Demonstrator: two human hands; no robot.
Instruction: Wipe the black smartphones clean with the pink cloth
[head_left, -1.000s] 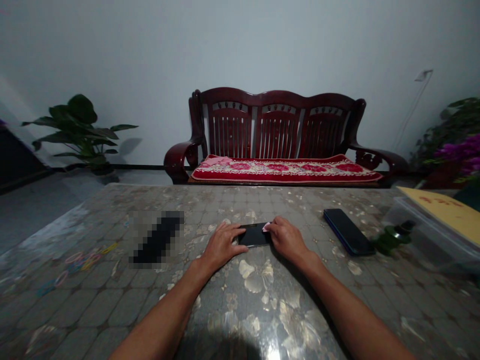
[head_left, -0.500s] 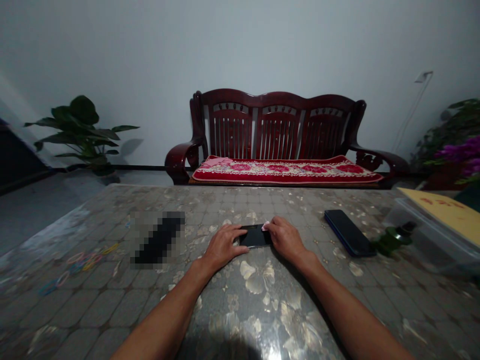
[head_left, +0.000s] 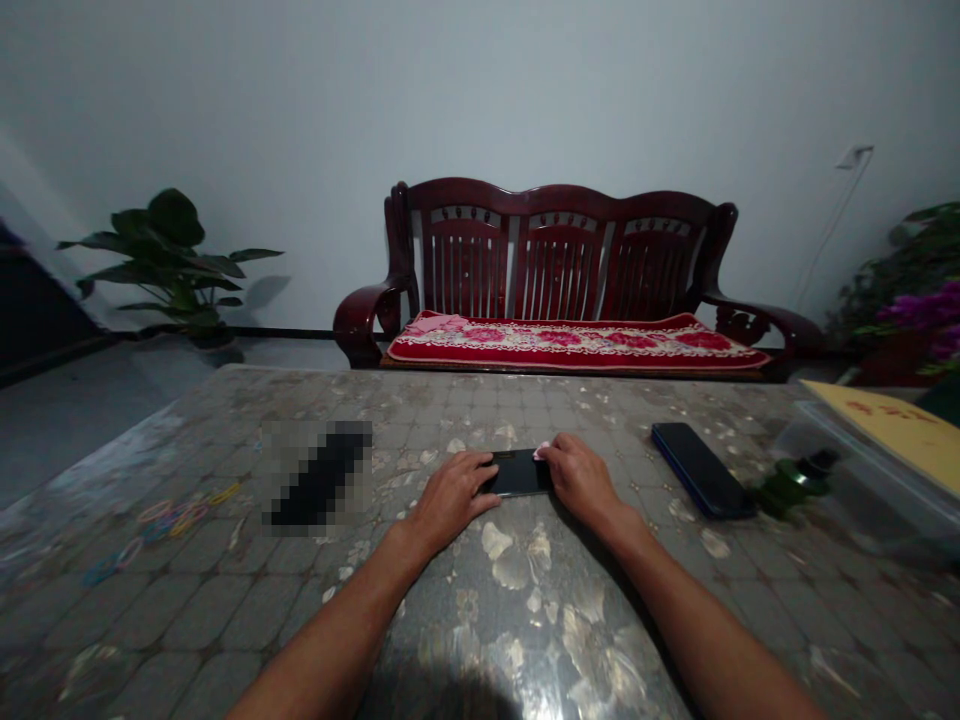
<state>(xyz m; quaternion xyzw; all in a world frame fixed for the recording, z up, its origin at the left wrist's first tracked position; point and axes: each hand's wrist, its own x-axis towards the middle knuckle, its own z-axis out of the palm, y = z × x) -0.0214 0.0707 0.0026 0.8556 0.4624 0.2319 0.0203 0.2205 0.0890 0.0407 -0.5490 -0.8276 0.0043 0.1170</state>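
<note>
A black phone (head_left: 519, 472) lies flat on the patterned table (head_left: 480, 590), between my two hands. My left hand (head_left: 452, 494) rests on its left end, fingers curled over the edge and holding it down. My right hand (head_left: 579, 478) sits on the right end, fingertips pinched on a small pink piece (head_left: 538, 454) at the phone's far right corner.
A second dark phone (head_left: 701, 470) lies to the right, then a green bottle (head_left: 791, 483) and a clear box with a yellow lid (head_left: 885, 440). A blurred dark object (head_left: 319, 487) and coloured rubber bands (head_left: 169, 518) lie left. A red wooden bench (head_left: 559, 290) stands behind the table.
My hands and the phone stay in the same grip. The view has shifted slightly, nothing else has moved.
</note>
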